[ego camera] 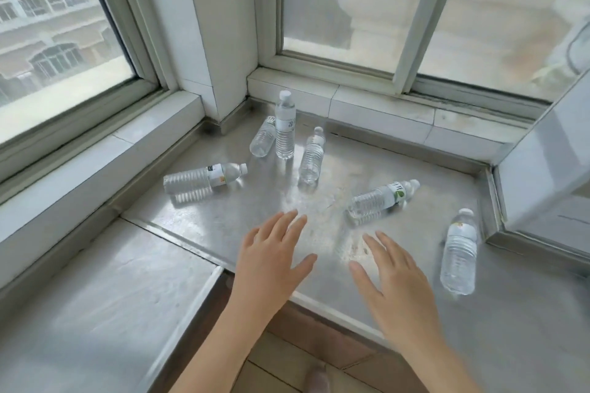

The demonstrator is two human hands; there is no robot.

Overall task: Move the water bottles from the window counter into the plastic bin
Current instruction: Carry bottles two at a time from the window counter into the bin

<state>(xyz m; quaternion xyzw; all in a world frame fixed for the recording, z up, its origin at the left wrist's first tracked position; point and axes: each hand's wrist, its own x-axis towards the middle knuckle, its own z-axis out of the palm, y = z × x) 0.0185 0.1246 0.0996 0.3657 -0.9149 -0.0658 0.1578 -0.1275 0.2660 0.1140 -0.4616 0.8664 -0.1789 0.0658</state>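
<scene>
Reaching out over the shiny window counter (198, 226) with both hands. Left hand (271, 252) spreading flat, fingers straight, holding nothing. Right hand (394, 277) doing the same, fingers straight and a little apart, holding nothing too. Not touching any bottle.

Six water bottles sitting on the counter. Tall bottle (285, 126) standing up near the back corner. Small bottle (263, 139) lying just beside it on the left, partly hiding behind it. Middle bottle (312, 156) leaning or lying just to the right of the tall one, cap pointing to the window. Left bottle (204, 178) lying on its side, cap pointing right, well apart from the others. Green-label bottle (383, 198) lying on its side near the right hand's fingertips. Far-right bottle (459, 252) sitting just beside the right hand, near the counter's right edge.

Looking out through big windows (351, 3) at buildings behind.
</scene>
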